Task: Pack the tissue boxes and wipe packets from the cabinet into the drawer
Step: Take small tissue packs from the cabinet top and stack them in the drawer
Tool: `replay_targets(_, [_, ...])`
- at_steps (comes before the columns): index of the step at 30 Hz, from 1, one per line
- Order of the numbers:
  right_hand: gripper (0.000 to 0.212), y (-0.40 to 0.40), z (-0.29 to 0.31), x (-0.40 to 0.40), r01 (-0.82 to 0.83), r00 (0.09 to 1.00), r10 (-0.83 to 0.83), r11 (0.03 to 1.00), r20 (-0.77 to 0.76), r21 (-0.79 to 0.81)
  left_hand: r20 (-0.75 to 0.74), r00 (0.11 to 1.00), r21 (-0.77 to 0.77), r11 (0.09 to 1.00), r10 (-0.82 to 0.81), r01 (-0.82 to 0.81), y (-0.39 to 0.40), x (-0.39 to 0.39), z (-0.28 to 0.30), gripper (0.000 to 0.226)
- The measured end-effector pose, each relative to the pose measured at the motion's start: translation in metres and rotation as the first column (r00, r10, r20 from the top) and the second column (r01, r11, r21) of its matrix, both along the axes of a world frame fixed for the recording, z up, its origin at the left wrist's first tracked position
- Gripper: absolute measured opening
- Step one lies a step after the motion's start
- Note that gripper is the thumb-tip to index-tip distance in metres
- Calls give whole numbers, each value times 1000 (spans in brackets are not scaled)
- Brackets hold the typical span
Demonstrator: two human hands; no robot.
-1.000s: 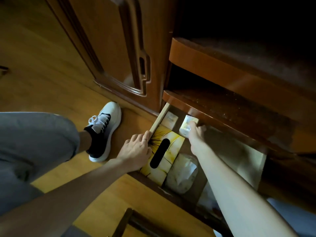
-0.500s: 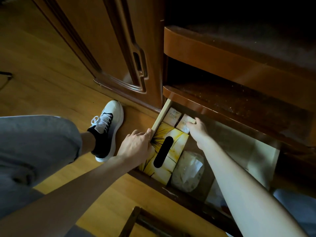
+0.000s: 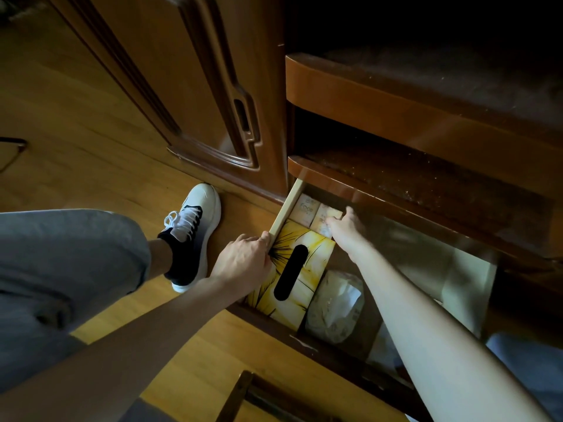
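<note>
The bottom drawer (image 3: 288, 210) of the wooden cabinet is pulled open. A yellow tissue box (image 3: 307, 260) with a black oval slot lies along its left side. Beside it to the right lies a soft white tissue pack (image 3: 335, 306). Two small beige packets stand at the back left: one (image 3: 304, 210) against the drawer wall, the other (image 3: 323, 219) right next to it. My right hand (image 3: 345, 231) rests on that second packet, fingers curled over its top. My left hand (image 3: 243, 263) grips the drawer's pale left wall.
A closed cabinet door (image 3: 189, 86) stands to the left of two open shelves (image 3: 396, 117). My left foot in a white and black sneaker (image 3: 195, 233) is on the wood floor beside the drawer. A dark wooden frame (image 3: 259, 397) lies at the bottom edge.
My right hand brought the second small packet down into the drawer's back corner, next to the first packet. The left hand stayed on the drawer wall.
</note>
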State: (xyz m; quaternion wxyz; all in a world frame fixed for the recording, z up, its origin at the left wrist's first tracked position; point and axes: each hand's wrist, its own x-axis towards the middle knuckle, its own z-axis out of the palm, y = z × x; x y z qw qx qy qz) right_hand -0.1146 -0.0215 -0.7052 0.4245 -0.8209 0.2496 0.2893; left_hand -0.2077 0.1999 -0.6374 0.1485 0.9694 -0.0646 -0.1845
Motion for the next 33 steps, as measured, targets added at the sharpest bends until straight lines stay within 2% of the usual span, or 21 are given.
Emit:
replay_targets(2, [64, -1, 3, -3, -112, 988, 119, 990, 97, -81, -13, 1000, -2, 1000, -5, 5, 0, 1, 1, 43])
replay_targets(4, [61, -2, 1, -4, -249, 947, 261, 965, 188, -88, -10, 1000, 13, 1000, -18, 18, 1, -1, 0, 46])
replay_targets(6, [58, -1, -2, 3, -391, 887, 413, 910, 207, -142, -19, 999, 41, 998, -37, 38, 1, -2, 1, 50])
replay_targets(8, [56, 2, -3, 12, -446, 863, 476, 875, 169, -187, -38, 998, 57, 997, -53, 55, 2, -2, 2, 54])
replay_targets(11, [53, 10, -7, 17, -426, 888, 442, 894, 123, -141, -54, 996, 84, 994, -71, 75, 2, 0, 2, 57])
replay_targets(15, [50, 15, -9, 13, -414, 890, 436, 895, 135, -168, -59, 995, 106, 990, -85, 91, 2, 0, -1, 59])
replay_targets(18, [55, 14, -6, 14, -375, 917, 384, 922, 105, -94, -57, 993, 113, 988, -99, 105, 3, 1, 1, 59])
replay_targets(22, [64, 7, -3, 5, -183, 971, 172, 982, 167, 52, -51, 993, 97, 989, -107, 112, 4, 3, 0, 56])
replay_targets(24, [64, 2, -7, -4, -5, 979, -12, 997, 201, 83, -47, 993, 98, 989, -110, 115, 4, 2, -1, 58])
replay_targets(26, [62, -2, -10, -9, 122, 977, -142, 984, 160, 127, -48, 992, 90, 989, -117, 121, 5, 1, -2, 60])
replay_targets(33, [72, 4, -18, -23, -9, 993, 0, 998, 122, 66, -74, 988, 88, 986, -135, 142, 5, 5, 5, 59])
